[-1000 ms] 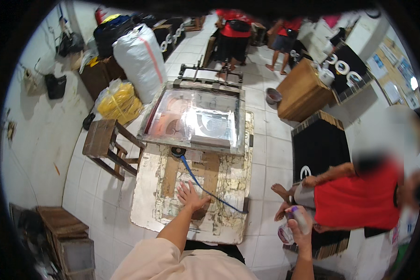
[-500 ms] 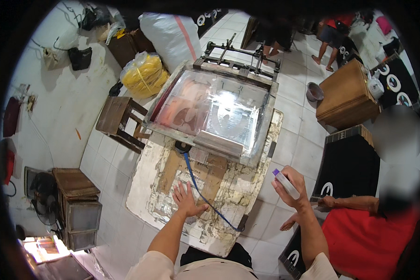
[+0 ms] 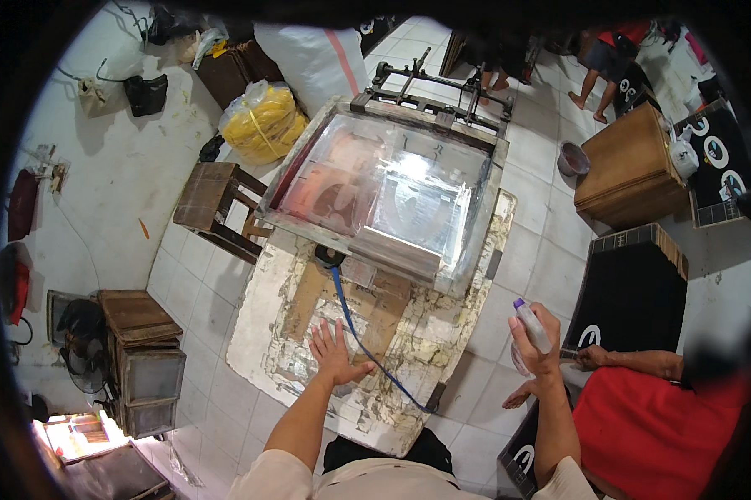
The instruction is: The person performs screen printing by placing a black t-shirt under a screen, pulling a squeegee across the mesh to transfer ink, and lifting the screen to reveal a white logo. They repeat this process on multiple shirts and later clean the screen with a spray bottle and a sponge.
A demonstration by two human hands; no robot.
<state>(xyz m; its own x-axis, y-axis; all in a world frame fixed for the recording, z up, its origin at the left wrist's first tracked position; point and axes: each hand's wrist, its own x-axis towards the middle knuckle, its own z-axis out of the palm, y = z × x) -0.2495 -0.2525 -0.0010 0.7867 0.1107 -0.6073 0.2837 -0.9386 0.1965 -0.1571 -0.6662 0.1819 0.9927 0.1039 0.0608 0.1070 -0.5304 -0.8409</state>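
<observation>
Resting the left hand (image 3: 334, 362) flat on the chipped, off-white, round-cornered board (image 3: 255, 333), near the narrow blue strap (image 3: 340, 292), and holding in the right hand (image 3: 544, 357) the clear plastic bottle with a purple top (image 3: 535, 327), off the board's right side above the tiled floor (image 3: 528, 250). Possible faults, by judgement: dripping onto the brown, flat cardboard sheet (image 3: 385, 310), from tipping or squeezing the bottle over it; dragging the black, round device (image 3: 326, 256) at the strap's far end, from hooking the strap with the left thumb; bumping the red-shirted co-worker (image 3: 646, 425), from swinging the right elbow outward. Posed on the left with forearm angled forward, palm down, digits spread apart and grasping nothing; on the right with forearm nearly upright in view and fingers wrapped round the bottle, purple top uppermost, leaning leftward. Facing, beyond both hands, the grey, rectangular, mesh-filled frame (image 3: 309, 228).
</observation>
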